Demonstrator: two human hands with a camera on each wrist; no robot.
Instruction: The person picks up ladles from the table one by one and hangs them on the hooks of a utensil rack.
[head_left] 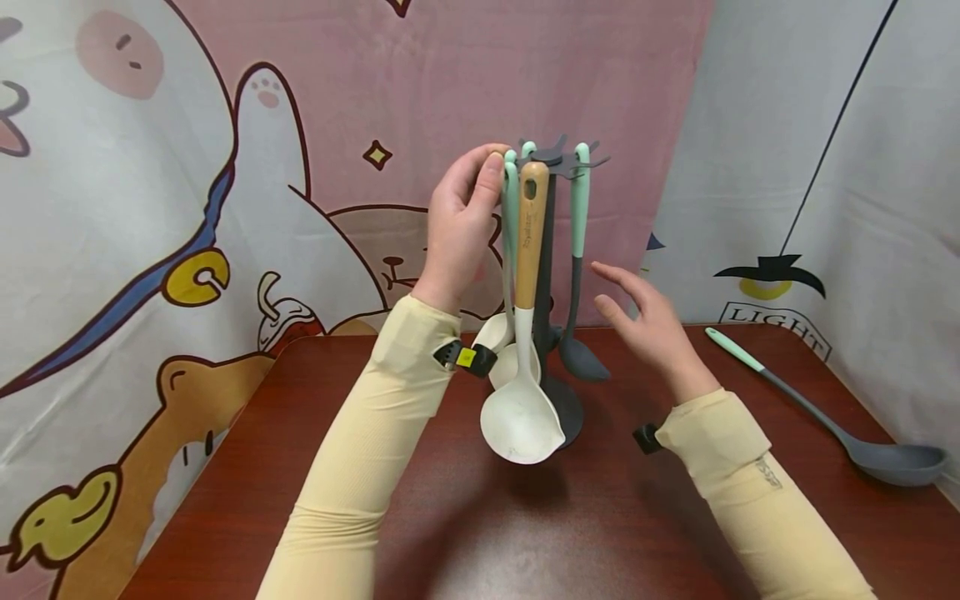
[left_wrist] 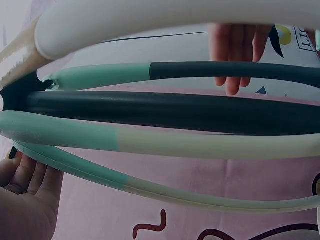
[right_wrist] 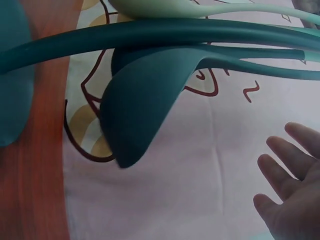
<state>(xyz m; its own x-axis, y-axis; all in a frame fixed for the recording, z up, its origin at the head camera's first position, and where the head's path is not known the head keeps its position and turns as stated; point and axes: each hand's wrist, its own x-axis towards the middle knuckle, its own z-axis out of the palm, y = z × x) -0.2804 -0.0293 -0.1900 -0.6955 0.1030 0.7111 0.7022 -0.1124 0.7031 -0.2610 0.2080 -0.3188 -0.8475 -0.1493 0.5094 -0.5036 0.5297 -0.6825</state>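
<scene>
A dark grey utensil rack (head_left: 550, 250) stands on the table, with several utensils hanging around it. At its top left my left hand (head_left: 463, 212) pinches the upper end of a mint-handled white utensil (left_wrist: 220, 204); whether that end sits on its hook is hidden. In front hangs a white ladle (head_left: 522, 421) with a wooden handle, and beside it a second mint-handled white utensil (left_wrist: 200, 145). A mint-handled grey turner (head_left: 579, 250) hangs on the right side. My right hand (head_left: 648, 325) is held apart from it, fingers extended and holding nothing.
A grey ladle-like spoon (head_left: 892, 458) with a mint handle lies at the right of the reddish-brown table (head_left: 600, 533). Behind the table's back edge hangs a printed cartoon cloth (head_left: 600, 75).
</scene>
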